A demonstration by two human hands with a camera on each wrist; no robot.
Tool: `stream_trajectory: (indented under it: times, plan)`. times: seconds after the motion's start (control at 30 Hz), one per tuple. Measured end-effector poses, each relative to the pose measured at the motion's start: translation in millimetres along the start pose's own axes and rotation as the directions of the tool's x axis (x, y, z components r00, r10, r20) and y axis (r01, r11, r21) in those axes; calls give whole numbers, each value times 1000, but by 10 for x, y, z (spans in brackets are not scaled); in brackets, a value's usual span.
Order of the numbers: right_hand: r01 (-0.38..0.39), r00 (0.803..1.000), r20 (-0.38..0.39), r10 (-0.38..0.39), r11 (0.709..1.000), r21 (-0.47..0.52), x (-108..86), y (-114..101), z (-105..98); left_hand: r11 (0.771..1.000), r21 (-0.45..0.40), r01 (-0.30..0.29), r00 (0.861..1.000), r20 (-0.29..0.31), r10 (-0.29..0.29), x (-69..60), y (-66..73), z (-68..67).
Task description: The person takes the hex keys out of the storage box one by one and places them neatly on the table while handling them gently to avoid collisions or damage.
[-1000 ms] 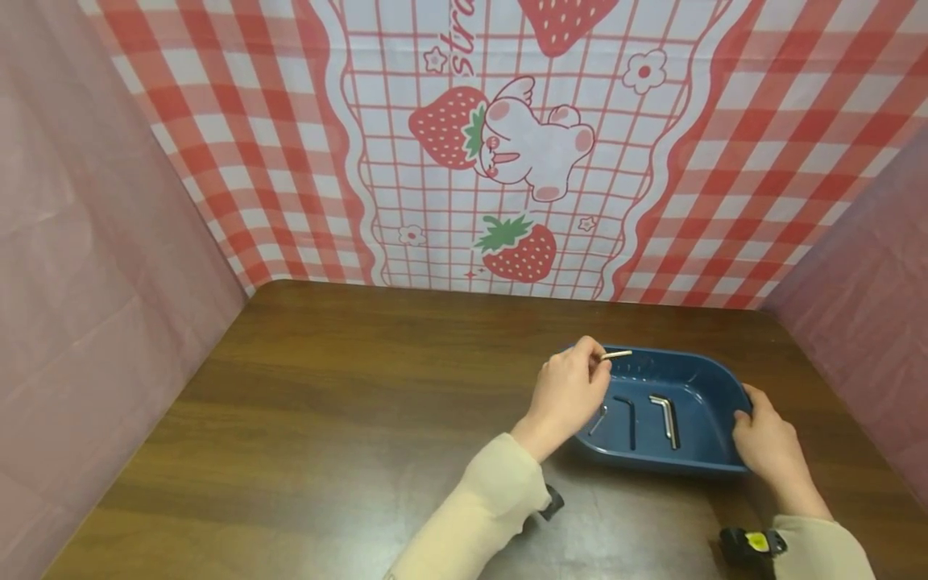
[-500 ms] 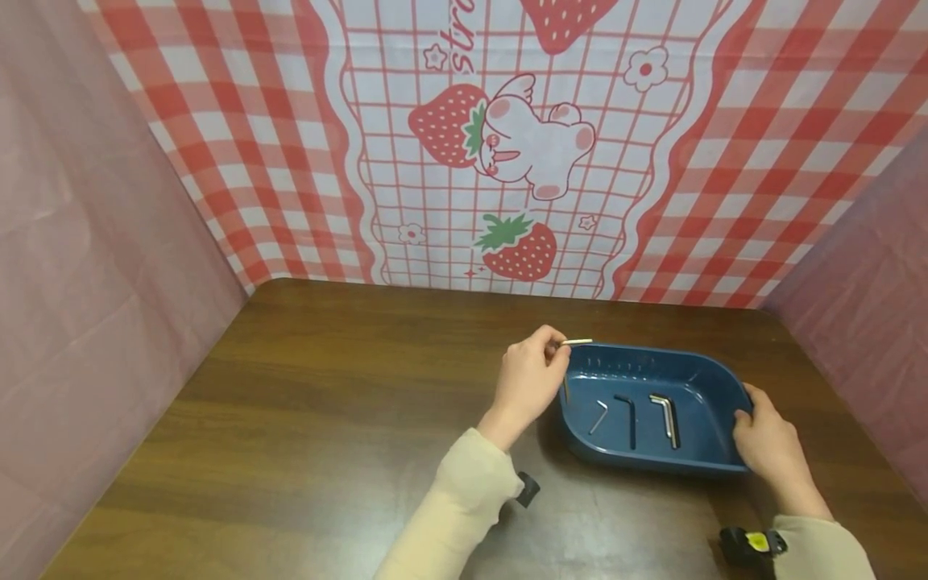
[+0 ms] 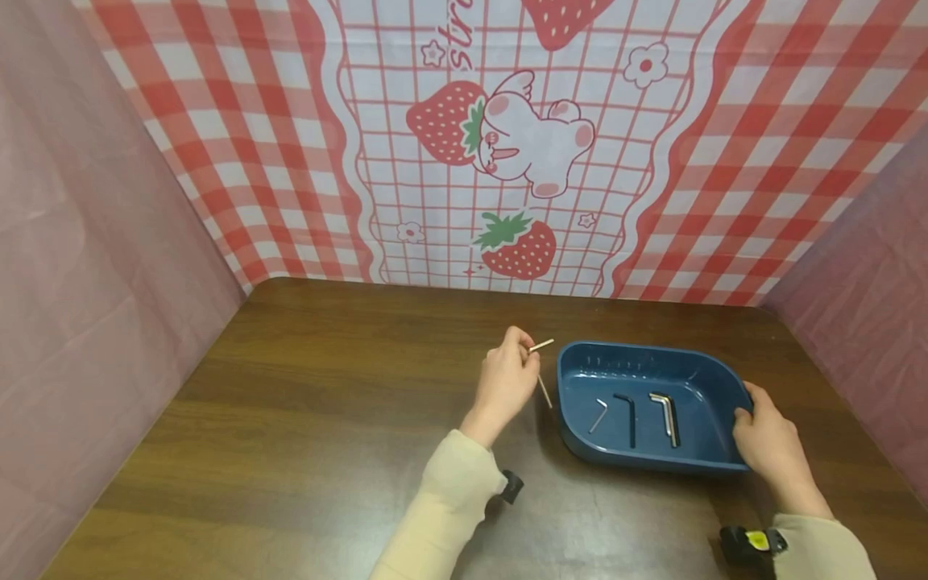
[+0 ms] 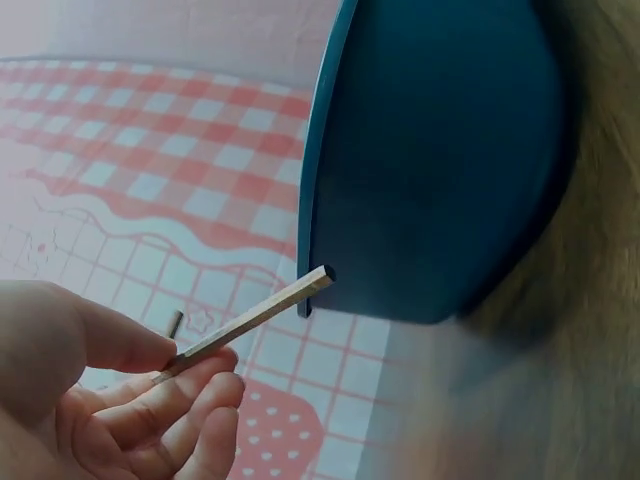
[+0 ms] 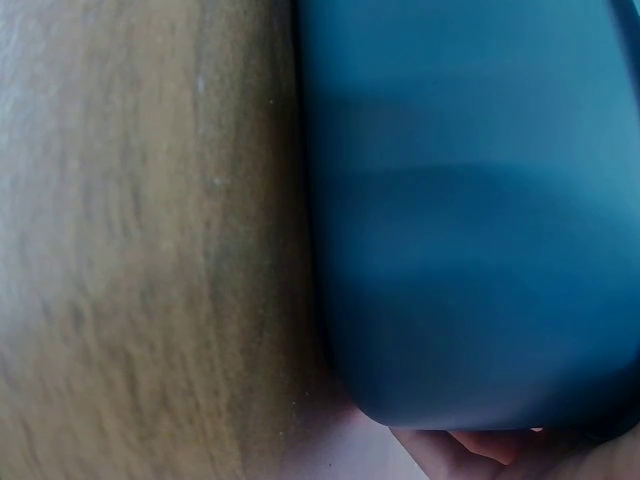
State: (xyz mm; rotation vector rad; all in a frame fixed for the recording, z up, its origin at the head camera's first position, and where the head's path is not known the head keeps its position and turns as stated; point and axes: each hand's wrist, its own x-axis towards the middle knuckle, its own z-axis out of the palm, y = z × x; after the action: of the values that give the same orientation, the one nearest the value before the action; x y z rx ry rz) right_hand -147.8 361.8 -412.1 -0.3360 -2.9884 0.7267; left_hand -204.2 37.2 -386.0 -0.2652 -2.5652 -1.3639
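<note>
My left hand pinches an L-shaped hex key between thumb and fingers, just left of a blue tray and above the table. The key's long arm points down toward the tray; its short end sticks out past the fingertips. My right hand grips the tray's right rim, thumb on the inner side. Inside the tray lie a small silver hex key, a black hex key and, further right, silver and dark hex keys close together. The right wrist view shows mostly the tray's outer wall.
The tray stands on a dark wooden table, toward its right side. Behind the table hangs a red-and-white checked cloth with strawberries. Pink curtains close off both sides.
My left hand has moved left, from over the tray's left part to outside it, carrying the hex key along. My right hand and the tray have stayed in place.
</note>
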Motion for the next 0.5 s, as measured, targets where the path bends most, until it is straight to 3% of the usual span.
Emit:
stream_trajectory:
  times: [0.23,0.5]
  plan:
    - [3,1000,1,-3,1000,-2,-4,3,-3,998,53,32,997,64,-35,37,-123,-46]
    - [4,1000,-3,-4,1000,2,1,5,-7,993,92,74,986,145,-87,33,-270,27]
